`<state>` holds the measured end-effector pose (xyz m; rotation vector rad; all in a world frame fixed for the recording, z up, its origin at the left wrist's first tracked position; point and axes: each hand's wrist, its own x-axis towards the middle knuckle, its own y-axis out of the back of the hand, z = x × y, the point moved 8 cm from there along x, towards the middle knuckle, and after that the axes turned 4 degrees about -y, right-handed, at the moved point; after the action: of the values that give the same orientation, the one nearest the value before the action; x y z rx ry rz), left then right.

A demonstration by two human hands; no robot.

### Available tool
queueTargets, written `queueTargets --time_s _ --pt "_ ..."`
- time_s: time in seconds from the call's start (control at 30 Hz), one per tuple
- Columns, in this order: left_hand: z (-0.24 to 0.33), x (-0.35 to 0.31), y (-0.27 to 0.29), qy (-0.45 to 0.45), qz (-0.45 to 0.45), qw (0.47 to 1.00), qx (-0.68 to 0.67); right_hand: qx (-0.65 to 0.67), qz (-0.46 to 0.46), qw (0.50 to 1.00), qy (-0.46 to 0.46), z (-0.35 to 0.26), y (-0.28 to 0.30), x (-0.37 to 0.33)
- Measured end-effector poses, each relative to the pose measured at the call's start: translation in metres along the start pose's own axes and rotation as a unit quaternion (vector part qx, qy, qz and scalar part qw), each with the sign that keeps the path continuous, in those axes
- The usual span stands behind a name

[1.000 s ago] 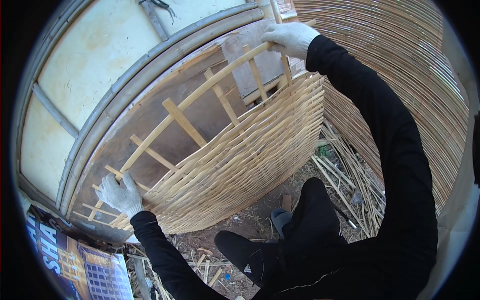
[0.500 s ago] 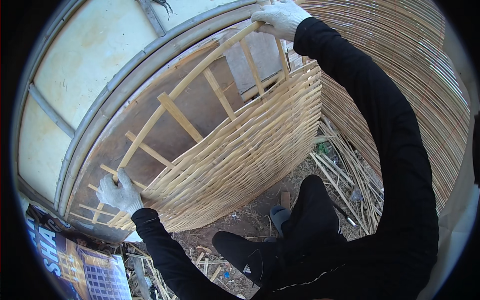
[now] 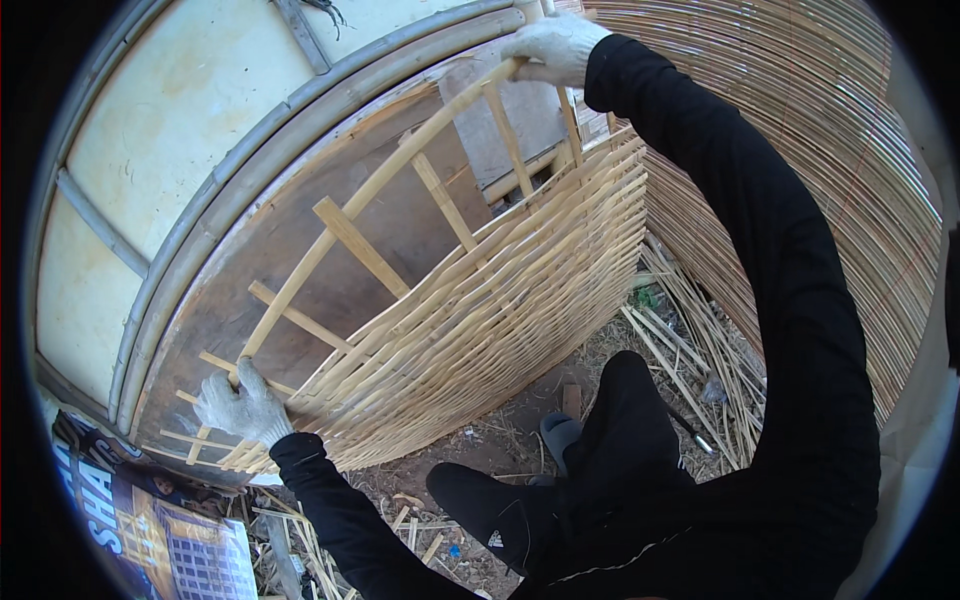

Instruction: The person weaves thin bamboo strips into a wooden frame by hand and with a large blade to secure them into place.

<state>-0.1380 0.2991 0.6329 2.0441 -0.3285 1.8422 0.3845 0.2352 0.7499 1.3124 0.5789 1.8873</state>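
Note:
A curved panel of woven bamboo (image 3: 500,290) stands in front of me, with several bare upright slats (image 3: 362,247) rising above its woven edge. One long bamboo strip (image 3: 405,150) bows across these slats, above the weave. In a pale knitted glove, my left hand (image 3: 243,403) is closed around the strip's left part, beside the lower left slats. My right hand (image 3: 557,50), gloved likewise, grips the strip near its far right part. The fingertips of my right hand are partly hidden behind the strip and glove.
Behind the panel is a brown board (image 3: 290,230) beside a pale wall with grey poles (image 3: 230,160). A slatted bamboo screen (image 3: 790,130) hangs at right. Loose bamboo strips (image 3: 690,340) litter the ground, and a printed banner (image 3: 180,530) lies at lower left.
The strip has come down slightly along the slats, toward the woven edge. My right hand has shifted a little down and left; my left hand has barely moved.

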Motion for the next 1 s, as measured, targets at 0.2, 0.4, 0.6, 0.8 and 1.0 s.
queueTargets --time_s 0.2,0.4,0.6,0.8,1.0 --pt "0.004 0.002 -0.007 0.002 -0.020 1.000 -0.012 -0.007 0.055 0.995 0.086 -0.003 0.026 -0.026" --pt "0.000 0.004 -0.015 0.009 -0.004 0.999 -0.036 0.064 -0.053 0.994 -0.076 0.012 0.043 -0.030" --pt "0.006 0.007 -0.016 -0.015 0.001 0.999 -0.031 0.123 -0.042 0.990 -0.063 0.026 0.046 -0.048" --pt "-0.008 -0.002 -0.016 0.018 -0.016 0.999 -0.022 0.043 0.034 0.998 0.000 0.032 0.051 -0.058" --pt "0.009 0.008 -0.009 -0.004 0.002 1.000 -0.025 0.091 0.115 0.987 -0.060 0.094 0.035 -0.080"
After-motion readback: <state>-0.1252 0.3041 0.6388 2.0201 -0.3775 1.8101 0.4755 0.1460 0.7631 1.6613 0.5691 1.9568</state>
